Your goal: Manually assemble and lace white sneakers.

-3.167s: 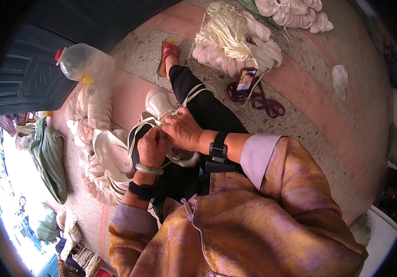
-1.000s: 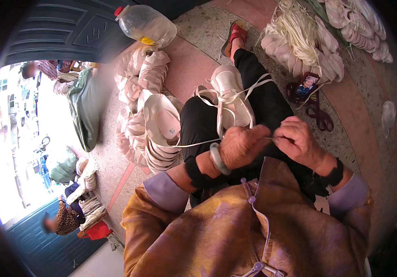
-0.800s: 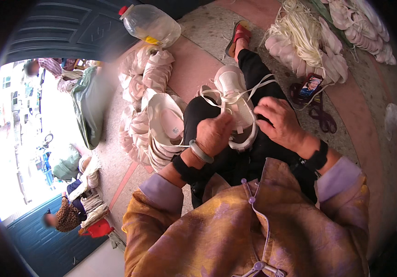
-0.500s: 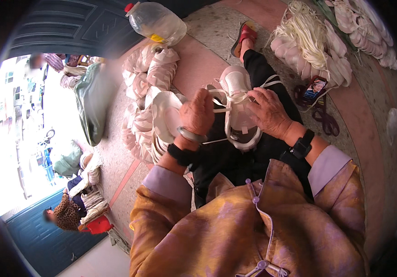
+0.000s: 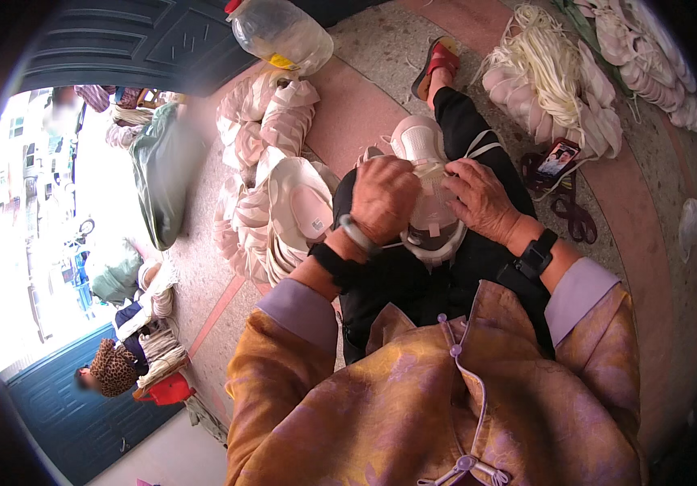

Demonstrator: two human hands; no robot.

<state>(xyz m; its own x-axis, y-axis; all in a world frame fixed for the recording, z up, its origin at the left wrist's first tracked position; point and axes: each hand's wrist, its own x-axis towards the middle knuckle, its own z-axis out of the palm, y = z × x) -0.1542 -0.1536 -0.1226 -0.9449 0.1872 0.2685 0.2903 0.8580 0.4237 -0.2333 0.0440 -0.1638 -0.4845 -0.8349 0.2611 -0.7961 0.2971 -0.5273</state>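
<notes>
A pale pink and white sneaker (image 5: 433,212) rests across my lap, its toe pointing away from me. My left hand (image 5: 386,198) is closed over the left side of its lacing, fingers curled down at the eyelets. The lace in that hand is mostly hidden under the fingers. On the other side, my right hand (image 5: 480,194) grips the sneaker's upper edge, thumb and fingertips at the eyelets. A loose length of white shoelace (image 5: 484,146) loops out beyond the right hand over my dark trouser leg.
Stacked pale shoes (image 5: 298,202) lie to the left, near a clear jug (image 5: 282,36). At the far right are a bundle of cream laces (image 5: 539,73), a phone (image 5: 559,156) and dark cord (image 5: 575,219). A person (image 5: 114,366) sits by the doorway at left.
My left hand has moved right, from beside the sneaker with a stretched lace to over its lacing. The right hand stays at the eyelets.
</notes>
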